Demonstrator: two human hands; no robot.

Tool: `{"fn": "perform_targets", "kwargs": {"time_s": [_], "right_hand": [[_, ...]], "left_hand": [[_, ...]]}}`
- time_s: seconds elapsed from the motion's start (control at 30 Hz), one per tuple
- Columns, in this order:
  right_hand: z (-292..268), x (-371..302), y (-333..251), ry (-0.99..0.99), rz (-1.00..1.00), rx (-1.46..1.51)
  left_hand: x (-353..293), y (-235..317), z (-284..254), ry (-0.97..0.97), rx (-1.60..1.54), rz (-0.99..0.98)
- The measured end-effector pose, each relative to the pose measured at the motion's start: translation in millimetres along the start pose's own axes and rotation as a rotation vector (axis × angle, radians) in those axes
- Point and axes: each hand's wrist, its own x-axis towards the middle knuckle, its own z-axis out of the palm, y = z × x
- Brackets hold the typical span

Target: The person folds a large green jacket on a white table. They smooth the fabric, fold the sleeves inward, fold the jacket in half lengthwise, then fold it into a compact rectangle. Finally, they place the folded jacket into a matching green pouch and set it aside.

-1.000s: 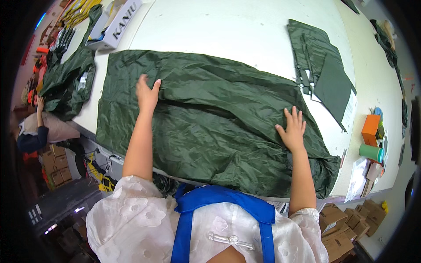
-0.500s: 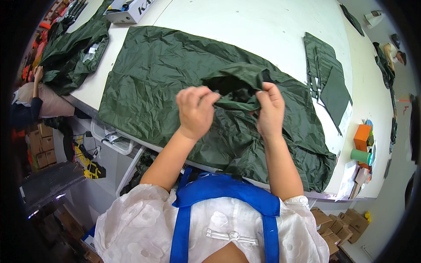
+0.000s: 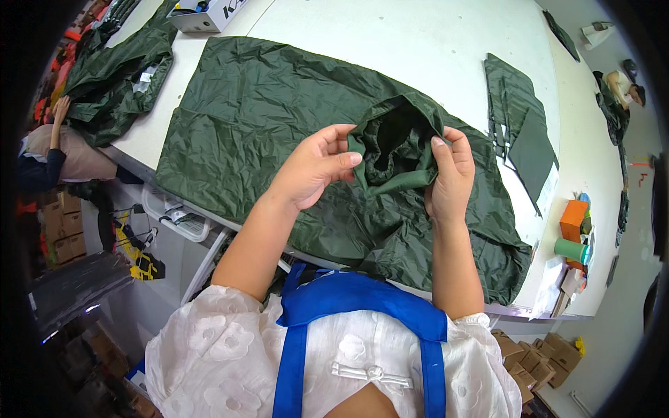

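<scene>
A dark green waterproof garment (image 3: 258, 104) lies spread and creased across the white table in front of me. One tubular opening of it, like a cuff, is raised between my hands, its dark inside facing up toward me. On its left edge, my left hand (image 3: 313, 164) pinches the rim between thumb and fingers. My right hand (image 3: 451, 171) grips the opposite side, thumb on the outer edge and fingers partly hidden behind the fabric. The rim stands round and wide between both hands.
Folded green fabric pieces (image 3: 519, 118) lie at the right. Beyond them are a green thread spool (image 3: 571, 249) and an orange box (image 3: 573, 218). At the far left, a co-worker's hand (image 3: 61, 109) touches another green garment (image 3: 118, 83). A white open box (image 3: 205, 17) stands at the back.
The opening has been pulled wider and turned so its inside faces me. My right hand has shifted slightly right; my left hand has rotated, its thumb now on the rim.
</scene>
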Motion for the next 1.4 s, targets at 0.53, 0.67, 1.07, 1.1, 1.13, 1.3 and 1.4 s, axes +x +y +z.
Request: {"fn": "perform_targets", "kwargs": {"time_s": [0.53, 0.67, 1.07, 1.1, 1.13, 1.3, 1.4], "right_hand": [[-235.6, 81.3, 81.8, 0.219, -0.133, -1.890], [-217.0, 107.2, 81.2, 0.114, -0.264, -1.949], [-251.5, 131.3, 87.3, 0.032, -0.134, -1.992], [-253.7, 131.7, 85.6, 0.006, -0.159, -1.966], [-257.1, 134.2, 83.8, -0.021, -0.189, -1.939], [-260.2, 145.9, 55.7, -0.138, -0.137, -1.834], [-258.8, 162.1, 37.1, -0.180, -0.003, -1.814]], "left_hand": [[104.1, -26.3, -138.1, 0.759, 0.915, 0.431], [130.1, -29.3, -104.8, 0.643, 1.300, 0.774], [193.5, -5.4, -102.2, 0.357, 1.871, 0.810], [198.7, -16.8, -101.3, 0.206, 2.086, 0.671], [205.2, -25.3, -109.8, 0.193, 2.105, 0.569], [245.0, -12.1, -125.1, 0.168, 2.008, 0.374], [264.7, 8.4, -115.5, 0.131, 2.125, 0.223]]}}
